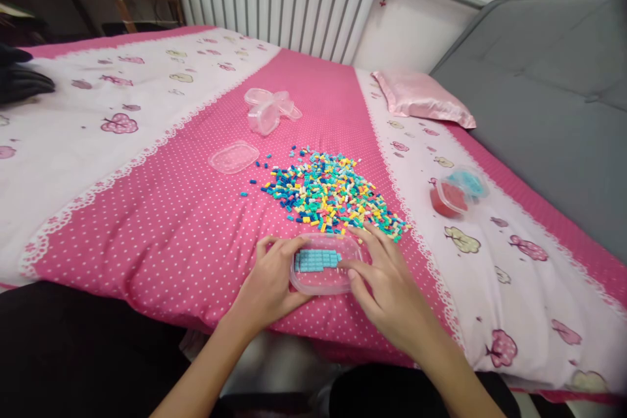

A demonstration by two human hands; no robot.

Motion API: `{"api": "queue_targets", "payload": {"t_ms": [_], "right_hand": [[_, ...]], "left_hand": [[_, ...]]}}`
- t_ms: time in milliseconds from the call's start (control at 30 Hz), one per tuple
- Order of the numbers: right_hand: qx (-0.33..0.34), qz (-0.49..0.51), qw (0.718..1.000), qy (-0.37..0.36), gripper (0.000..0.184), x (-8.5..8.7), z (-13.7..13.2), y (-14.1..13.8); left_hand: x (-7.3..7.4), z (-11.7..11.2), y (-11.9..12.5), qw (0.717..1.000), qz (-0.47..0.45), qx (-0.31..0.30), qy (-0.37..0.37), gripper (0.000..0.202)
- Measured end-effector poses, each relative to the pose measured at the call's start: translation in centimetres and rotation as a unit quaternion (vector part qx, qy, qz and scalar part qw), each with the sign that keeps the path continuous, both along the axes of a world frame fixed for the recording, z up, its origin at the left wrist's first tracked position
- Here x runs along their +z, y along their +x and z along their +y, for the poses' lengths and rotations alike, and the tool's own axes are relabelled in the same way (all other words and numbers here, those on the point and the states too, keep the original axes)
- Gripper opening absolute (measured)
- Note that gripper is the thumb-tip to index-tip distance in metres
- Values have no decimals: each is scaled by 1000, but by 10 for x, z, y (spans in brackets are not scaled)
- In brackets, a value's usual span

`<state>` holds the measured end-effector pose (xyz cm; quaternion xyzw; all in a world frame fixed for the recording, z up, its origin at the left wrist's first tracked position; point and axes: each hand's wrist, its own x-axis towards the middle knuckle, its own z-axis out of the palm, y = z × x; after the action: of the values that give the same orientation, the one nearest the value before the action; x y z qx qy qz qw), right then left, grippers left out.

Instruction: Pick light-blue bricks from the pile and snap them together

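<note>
My left hand (271, 274) grips the left end of a clear plastic container (318, 287), thumb and fingers around its rim. Inside, light-blue toy building bricks (316, 260) sit close together in rows. My right hand (385, 277) is over the container's right side, its fingers apart. Its index fingertip touches the right end of the brick rows, and the thumb is near the container's edge. I see nothing clearly held between those fingers. Just beyond the container spreads a pile of small mixed bricks (333, 192) in blue, teal, yellow, white and pink.
A clear lid (234, 157) lies left of the pile, with several clear containers and lids (267, 111) stacked behind. To the right stand a container of red bricks (449, 200) and one of light-blue pieces (467, 183). A pink pillow (424, 99) rests farther back on the bedspread (196, 222).
</note>
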<state>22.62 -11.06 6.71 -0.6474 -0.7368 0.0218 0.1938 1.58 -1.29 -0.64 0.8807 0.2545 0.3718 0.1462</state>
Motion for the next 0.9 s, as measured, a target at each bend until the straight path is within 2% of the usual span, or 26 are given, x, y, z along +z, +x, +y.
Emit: {"api": "queue_targets", "payload": {"t_ms": [600, 900], "right_hand": [[-4, -40, 999, 14, 35, -7, 5, -1], [1, -21, 1000, 21, 34, -5, 2, 0]], "left_hand": [[-1, 0, 0, 1000, 2, 1, 15, 67], [-1, -1, 0, 1000, 6, 1, 10, 66]]}}
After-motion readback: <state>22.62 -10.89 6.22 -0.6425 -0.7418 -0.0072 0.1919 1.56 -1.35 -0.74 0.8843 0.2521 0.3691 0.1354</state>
